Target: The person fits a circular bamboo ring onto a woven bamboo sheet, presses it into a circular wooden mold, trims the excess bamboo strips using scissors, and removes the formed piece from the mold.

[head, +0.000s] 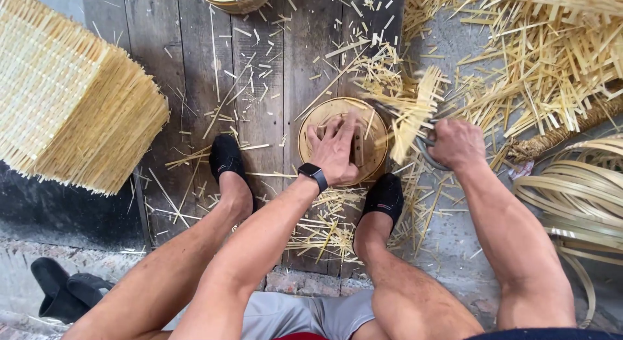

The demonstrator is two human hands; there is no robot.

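The round, flat wooden disc (342, 140) lies on the dark plank floor (195, 67), between the person's two black shoes. The left hand (335, 150) presses on the disc with spread fingers and covers a small wooden block at its middle. Just right of the disc, the right hand (457, 142) is clenched around the grey metal handles of shears (425, 151), and pale bamboo strips (413, 113) stick out there, blurred. Far left of the disc stands a stack of woven bamboo mats (65, 100). Cut bamboo splinters (551, 61) lie behind the disc, to its right.
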